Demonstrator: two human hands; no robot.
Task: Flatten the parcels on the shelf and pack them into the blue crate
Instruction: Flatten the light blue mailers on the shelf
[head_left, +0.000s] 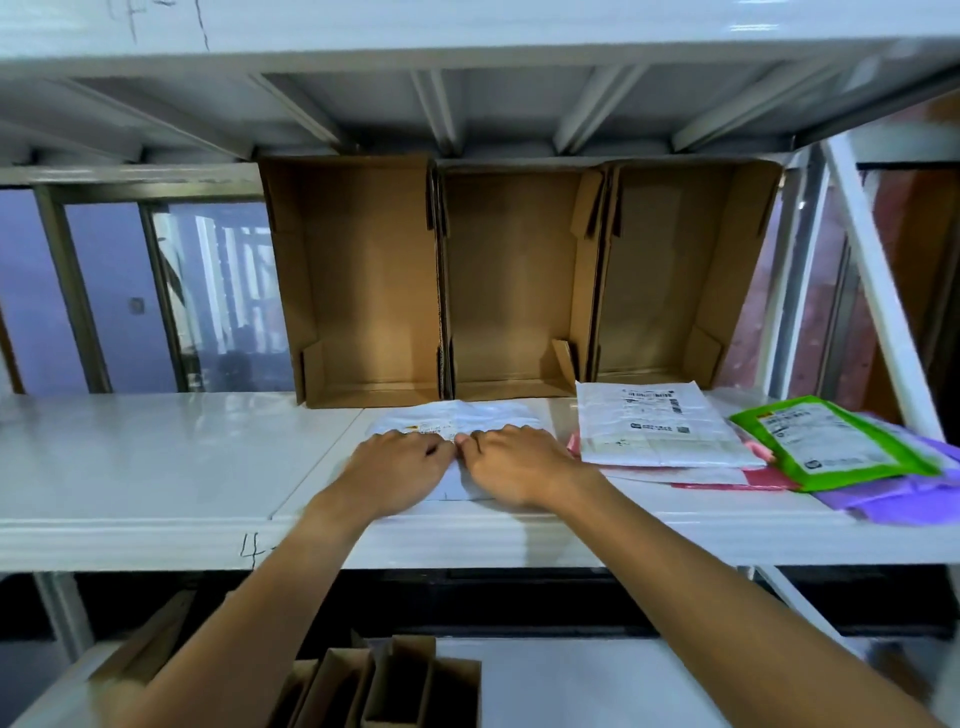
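Note:
A flat white parcel (457, 418) lies on the white shelf (156, 452), in front of the cardboard boxes. My left hand (397, 467) and my right hand (514, 462) rest side by side on top of it, palms down, fingertips meeting near its middle and slightly bent. They cover its near half. To the right lies a pile of parcels: a white one with a label (660, 431) on top, a pink one (727, 480) under it, a green one (831, 441) and a purple one (904, 493). No blue crate is in view.
Three open cardboard boxes (519, 280) stand on their sides at the back of the shelf. The upper shelf's underside (467, 104) hangs close overhead. A white slanted brace (883, 291) crosses at the right. Cardboard dividers (384, 686) stand on the lower shelf.

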